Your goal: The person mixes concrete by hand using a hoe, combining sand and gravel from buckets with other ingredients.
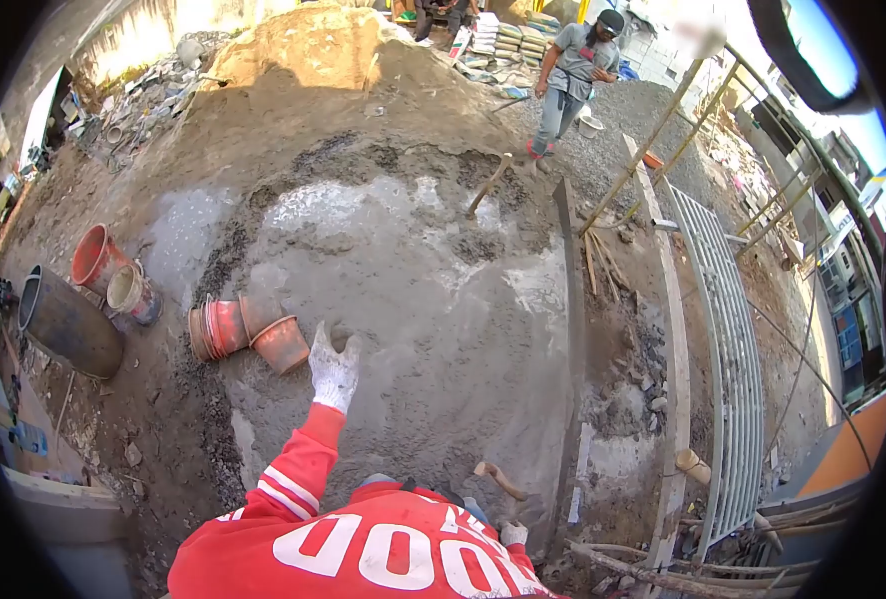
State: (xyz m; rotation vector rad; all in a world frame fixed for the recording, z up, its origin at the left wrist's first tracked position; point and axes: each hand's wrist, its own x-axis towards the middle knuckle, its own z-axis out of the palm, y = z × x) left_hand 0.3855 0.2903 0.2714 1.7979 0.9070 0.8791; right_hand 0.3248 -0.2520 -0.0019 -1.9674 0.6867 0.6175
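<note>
My left hand point(335, 367), in a white glove with a dirty grey palm, reaches forward over the wet concrete point(423, 369). Its thumb and fingers are spread, and nothing shows between them. Just left of it lies a row of nested buckets point(225, 327), red and grey with dried cement; the nearest orange bucket point(281, 345) has its rim close to my fingers. Low in the view, my right hand point(513, 534), also gloved, shows only in part beside my body, its fingers hidden. A curved wooden handle point(503, 481) lies just above it.
Buckets point(95, 258) and a dark drum point(71, 321) stand at left. A wooden handle point(490, 185) sticks up from the mix. A person point(575, 80) stands at the far edge, before cement bags point(518, 45). A board point(569, 329) and metal grating point(725, 369) line the right.
</note>
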